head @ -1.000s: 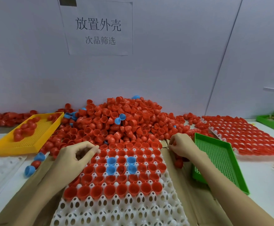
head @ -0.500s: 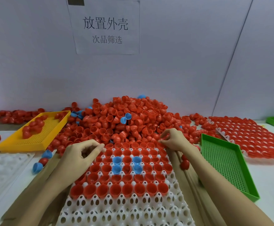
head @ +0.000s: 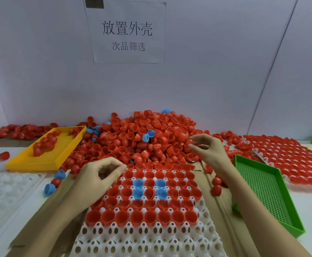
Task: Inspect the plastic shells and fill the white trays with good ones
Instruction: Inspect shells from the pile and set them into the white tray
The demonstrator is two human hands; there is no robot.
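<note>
A white tray (head: 151,236) lies in front of me, its far rows filled with red shells and several blue shells (head: 138,183). Behind it rises a big pile of loose red shells (head: 142,134). My left hand (head: 99,175) rests at the tray's far left corner with fingers curled and fingertip near thumb; nothing shows inside it. My right hand (head: 209,151) is raised over the right side of the pile and pinches a red shell (head: 189,142) between fingertips and thumb.
A yellow tray (head: 30,166) with a few red shells sits at the left, and a green mesh tray (head: 263,191) at the right. Beyond the green one lies a shell-filled tray (head: 290,160). A clear blister tray (head: 6,191) lies near left. Loose shells (head: 216,190) lie on the cardboard.
My right hand has risen from the tray's far right corner up onto the pile and taken a red shell. My left hand has stayed at the tray's corner.
</note>
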